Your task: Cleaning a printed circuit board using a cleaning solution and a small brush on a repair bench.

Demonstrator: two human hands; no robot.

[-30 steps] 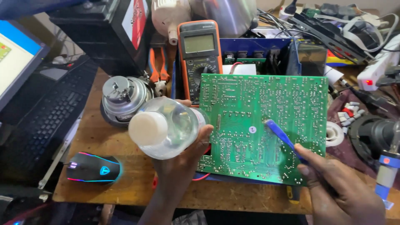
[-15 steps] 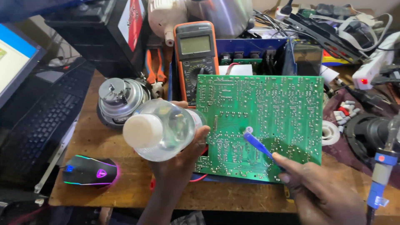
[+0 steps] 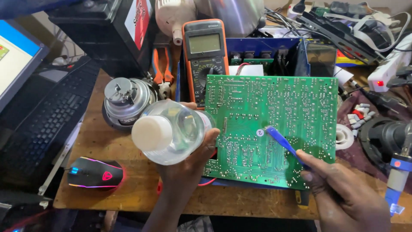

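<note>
A cluttered wooden worktop (image 3: 128, 189) fills the head view, crowded with electronics gear. At the left sit a black keyboard (image 3: 43, 129) and the corner of a lit monitor (image 3: 15, 60); a black mouse (image 3: 95, 172) with coloured lights lies near the front edge. Behind it stands a round metal motor (image 3: 124, 101), with orange-handled pliers (image 3: 159, 64) and an orange multimeter (image 3: 205, 56) further back. A soldering iron (image 3: 397, 176) rests at the far right, near a white power strip (image 3: 390, 68).

In the middle, a large green circuit board (image 3: 279, 111) lies solder side up, propped over a blue metal case (image 3: 266, 47).

The left hand (image 3: 184, 167) is closed around a clear plastic bottle (image 3: 169, 133) with a white cap, held on its side just off the board's left edge, cap towards the camera. The cap looks closed.

The right hand (image 3: 343, 193) grips a blue-handled brush (image 3: 283, 144) like a pen, its tip touching the board near a small round white mark at the centre.

The step in hand looks like cleaning the solder joints: brush working the board, liquid held ready. The next move probably calls for short, light strokes across the joints, keeping the board steady on its case, and for opening the bottle if more liquid is wanted.
</note>
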